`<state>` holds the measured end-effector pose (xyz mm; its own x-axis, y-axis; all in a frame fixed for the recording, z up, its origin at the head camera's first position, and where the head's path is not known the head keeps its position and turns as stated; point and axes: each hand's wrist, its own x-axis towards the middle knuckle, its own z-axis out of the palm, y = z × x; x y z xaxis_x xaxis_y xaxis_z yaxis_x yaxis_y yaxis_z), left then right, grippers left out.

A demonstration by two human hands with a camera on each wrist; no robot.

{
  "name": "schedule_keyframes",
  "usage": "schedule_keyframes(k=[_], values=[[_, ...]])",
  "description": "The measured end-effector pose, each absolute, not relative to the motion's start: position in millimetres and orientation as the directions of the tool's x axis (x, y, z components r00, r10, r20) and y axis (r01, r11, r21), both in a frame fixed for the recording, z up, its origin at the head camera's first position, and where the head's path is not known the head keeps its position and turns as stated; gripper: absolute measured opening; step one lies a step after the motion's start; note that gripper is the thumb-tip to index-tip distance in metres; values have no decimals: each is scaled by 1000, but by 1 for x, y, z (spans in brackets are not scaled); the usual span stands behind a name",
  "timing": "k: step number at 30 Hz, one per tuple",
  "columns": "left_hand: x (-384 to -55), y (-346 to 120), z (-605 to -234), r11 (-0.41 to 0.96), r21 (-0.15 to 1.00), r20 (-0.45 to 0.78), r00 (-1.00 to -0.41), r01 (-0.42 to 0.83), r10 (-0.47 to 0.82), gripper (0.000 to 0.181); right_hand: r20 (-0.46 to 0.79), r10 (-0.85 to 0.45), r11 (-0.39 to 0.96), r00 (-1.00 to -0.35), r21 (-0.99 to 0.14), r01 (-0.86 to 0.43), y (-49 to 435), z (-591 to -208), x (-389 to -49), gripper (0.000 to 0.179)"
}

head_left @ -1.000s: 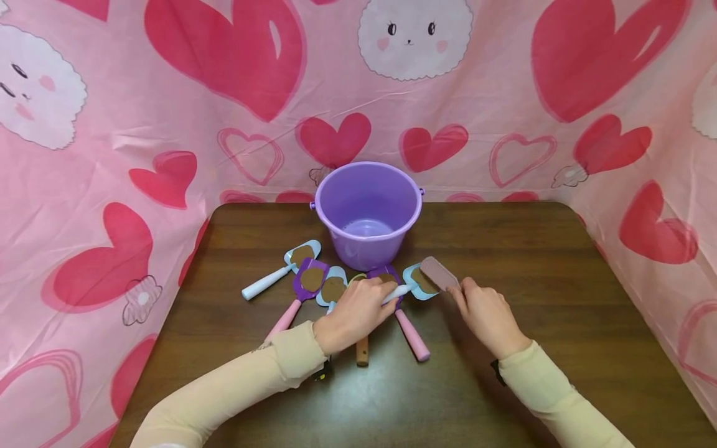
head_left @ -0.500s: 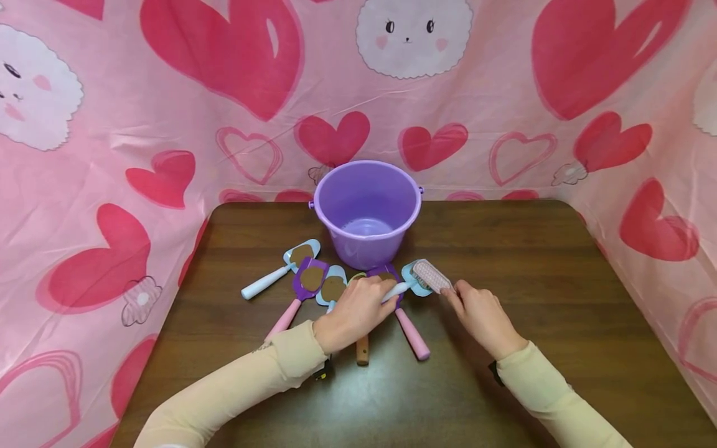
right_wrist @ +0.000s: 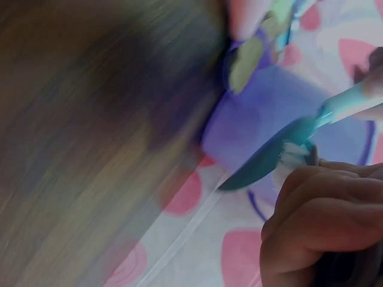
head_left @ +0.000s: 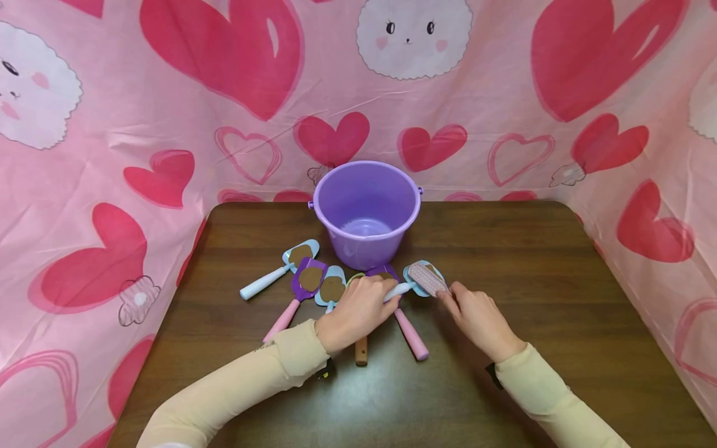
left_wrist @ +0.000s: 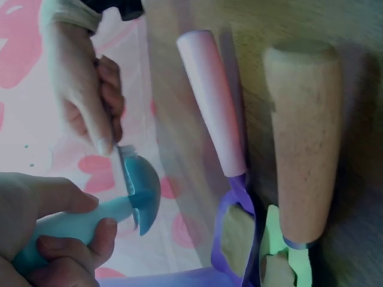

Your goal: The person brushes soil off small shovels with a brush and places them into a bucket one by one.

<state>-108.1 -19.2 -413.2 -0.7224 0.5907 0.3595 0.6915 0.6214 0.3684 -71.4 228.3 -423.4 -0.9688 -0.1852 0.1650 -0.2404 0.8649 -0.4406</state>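
Observation:
In the head view my left hand [head_left: 357, 311] grips the light blue handle of a small hand trowel [head_left: 399, 290], its scoop pointing right. My right hand [head_left: 484, 320] holds a pale pink scrub brush [head_left: 427, 280] by its near end. The brush lies over the scoop, hiding most of it. From the left wrist, its white bristles show against the inside of the blue scoop [left_wrist: 145, 179]. The right wrist view has the scoop [right_wrist: 269, 155] tilted, with bristles at its hollow side. A brown patch peeks out beside the brush.
Several more trowels lie below my left hand and to its left: light blue [head_left: 263, 283], purple with pink handles [head_left: 411, 336], and one wooden-handled [head_left: 361, 351]. Brown patches mark their scoops. A purple bucket [head_left: 366, 249] stands behind them, near a heart-print cloth [head_left: 476, 81].
The brush came down from the scoop's upper right onto it and has shifted back and forth across it. My left hand and its trowel stay nearly still.

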Motion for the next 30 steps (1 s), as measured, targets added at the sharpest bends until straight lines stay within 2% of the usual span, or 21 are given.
schedule_keyframes(k=[7, 30], values=[[-105, -18, -412, 603, 406, 360, -727, 686, 585, 11, 119, -124, 884, -985, -438, -164, 231, -419, -73, 29], [-106, -21, -416, 564, 382, 378, -681, 732, 628, 11, 109, -76, 887, -991, -447, -118, 235, -424, -77, 32]])
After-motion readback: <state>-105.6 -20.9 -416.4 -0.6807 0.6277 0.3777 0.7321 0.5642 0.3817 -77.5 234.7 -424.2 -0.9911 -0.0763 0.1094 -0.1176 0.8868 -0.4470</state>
